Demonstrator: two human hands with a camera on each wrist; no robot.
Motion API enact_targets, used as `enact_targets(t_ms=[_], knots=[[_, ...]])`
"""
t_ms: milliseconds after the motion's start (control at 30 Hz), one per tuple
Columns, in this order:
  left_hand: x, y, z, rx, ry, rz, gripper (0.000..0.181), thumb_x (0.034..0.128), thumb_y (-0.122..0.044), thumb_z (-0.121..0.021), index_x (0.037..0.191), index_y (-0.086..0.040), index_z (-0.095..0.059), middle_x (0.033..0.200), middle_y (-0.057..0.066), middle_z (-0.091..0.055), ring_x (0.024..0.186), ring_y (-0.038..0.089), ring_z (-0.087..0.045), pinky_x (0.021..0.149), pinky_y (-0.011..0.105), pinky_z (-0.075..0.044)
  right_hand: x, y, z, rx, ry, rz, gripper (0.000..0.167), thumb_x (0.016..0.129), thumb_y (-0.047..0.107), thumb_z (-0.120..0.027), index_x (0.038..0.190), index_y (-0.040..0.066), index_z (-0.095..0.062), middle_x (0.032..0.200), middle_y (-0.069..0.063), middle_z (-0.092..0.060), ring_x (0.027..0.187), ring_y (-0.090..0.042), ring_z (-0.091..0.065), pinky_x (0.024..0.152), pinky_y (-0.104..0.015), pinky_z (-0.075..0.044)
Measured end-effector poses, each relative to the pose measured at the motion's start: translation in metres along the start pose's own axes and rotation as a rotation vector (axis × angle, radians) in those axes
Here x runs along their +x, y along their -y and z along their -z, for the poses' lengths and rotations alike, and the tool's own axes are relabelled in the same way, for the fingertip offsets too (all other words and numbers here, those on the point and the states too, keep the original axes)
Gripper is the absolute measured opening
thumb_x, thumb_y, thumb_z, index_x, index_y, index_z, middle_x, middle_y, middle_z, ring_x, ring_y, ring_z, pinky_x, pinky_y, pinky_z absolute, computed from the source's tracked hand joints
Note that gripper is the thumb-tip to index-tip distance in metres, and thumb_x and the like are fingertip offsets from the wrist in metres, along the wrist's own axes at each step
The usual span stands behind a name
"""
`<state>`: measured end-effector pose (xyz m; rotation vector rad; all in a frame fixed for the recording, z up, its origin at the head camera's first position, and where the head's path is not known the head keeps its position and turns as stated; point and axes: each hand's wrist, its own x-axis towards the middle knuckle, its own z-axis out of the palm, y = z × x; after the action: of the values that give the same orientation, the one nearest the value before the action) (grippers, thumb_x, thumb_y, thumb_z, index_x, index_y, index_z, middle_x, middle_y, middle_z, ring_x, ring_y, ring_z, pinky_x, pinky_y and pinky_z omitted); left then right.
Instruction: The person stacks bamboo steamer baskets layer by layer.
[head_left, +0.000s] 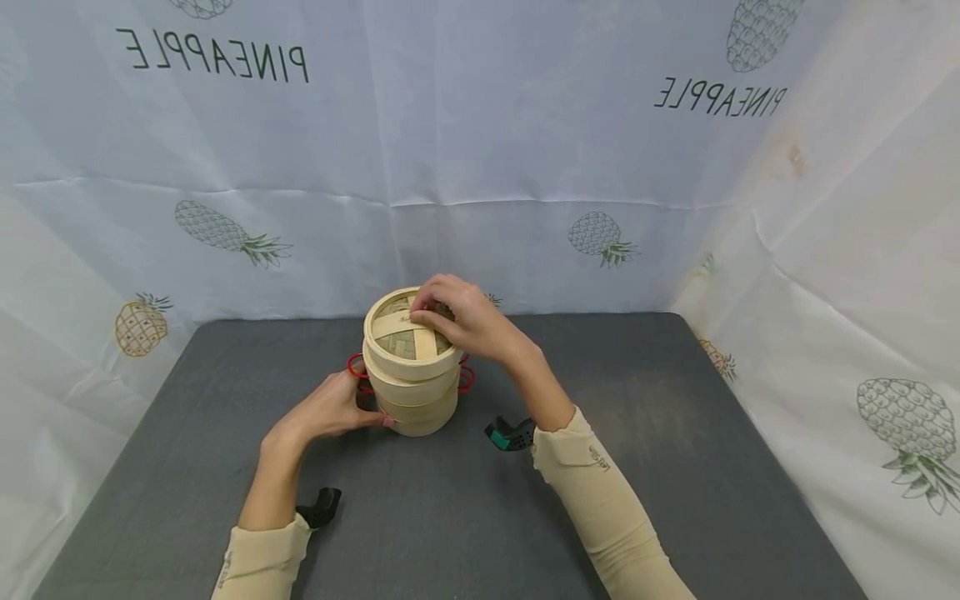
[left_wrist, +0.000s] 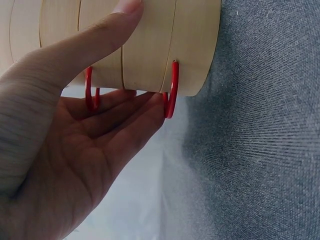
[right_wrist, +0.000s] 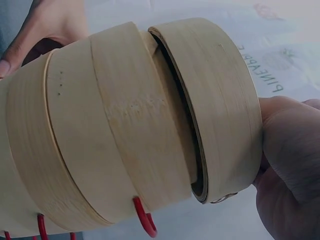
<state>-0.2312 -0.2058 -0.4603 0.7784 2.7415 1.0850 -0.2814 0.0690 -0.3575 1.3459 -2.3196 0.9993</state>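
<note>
A round bamboo steamer [head_left: 416, 392] of stacked tiers stands upright near the back middle of the table, with red loop handles [left_wrist: 174, 90] on its sides. My left hand [head_left: 330, 408] holds its left side low down, thumb on the near wall and fingers reaching behind, by the red loops. On top is the woven bamboo lid [right_wrist: 220, 105], tilted, with a dark gap between its rim and the top tier in the right wrist view. My right hand [head_left: 476, 323] pinches the strap across the lid's top; the fingertips are partly hidden in the right wrist view.
A dark grey table [head_left: 660, 467] lies under the steamer. White cloth with pineapple prints [head_left: 480, 133] hangs close behind the table and along both sides. Black wrist devices [head_left: 512, 434] stick out near both sleeves.
</note>
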Motion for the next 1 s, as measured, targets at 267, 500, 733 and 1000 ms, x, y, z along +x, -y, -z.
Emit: enact_targets(t_ms=[267,500,733,1000], knots=[[0.0003,-0.0008,-0.0004,0.007,0.003,0.002,0.082,0.0808,-0.025,-0.098,0.145,-0.002,-0.054,0.126,0.019,-0.075,0.109,0.034,-0.077,0.092,0.05,-0.065,-0.0002,0.0003,-0.0071,-0.009,0.011,-0.014,0.01,0.105,0.013,-0.072,0.11,0.005,-0.076,0.115,-0.01,-0.074,0.11,-0.024,-0.067,0.097,-0.037,-0.057],[0.0008,-0.0008,-0.0015,0.02,-0.005,-0.005,0.083,0.0798,-0.026,-0.099,0.145,-0.001,-0.054,0.125,0.02,-0.075,0.108,0.034,-0.077,0.092,0.051,-0.065,-0.0004,0.0007,-0.01,-0.026,0.006,-0.013,0.01,0.105,0.013,-0.072,0.11,0.005,-0.075,0.116,-0.01,-0.074,0.109,-0.024,-0.067,0.098,-0.037,-0.057],[0.0017,-0.0007,-0.001,0.014,-0.003,-0.002,0.084,0.0802,-0.026,-0.099,0.146,-0.002,-0.053,0.127,0.02,-0.074,0.11,0.034,-0.076,0.093,0.051,-0.064,-0.0007,0.0013,-0.0103,-0.027,-0.008,-0.011,0.009,0.105,0.013,-0.073,0.11,0.006,-0.075,0.115,-0.009,-0.075,0.108,-0.023,-0.067,0.097,-0.035,-0.057],[0.0011,-0.0013,-0.0004,0.004,-0.003,0.001,0.086,0.0798,-0.027,-0.099,0.148,-0.003,-0.052,0.128,0.02,-0.074,0.111,0.035,-0.076,0.094,0.051,-0.064,-0.0023,0.002,-0.0101,-0.018,-0.02,-0.03,0.012,0.106,0.013,-0.07,0.112,0.005,-0.076,0.117,-0.01,-0.075,0.111,-0.024,-0.068,0.098,-0.036,-0.058]])
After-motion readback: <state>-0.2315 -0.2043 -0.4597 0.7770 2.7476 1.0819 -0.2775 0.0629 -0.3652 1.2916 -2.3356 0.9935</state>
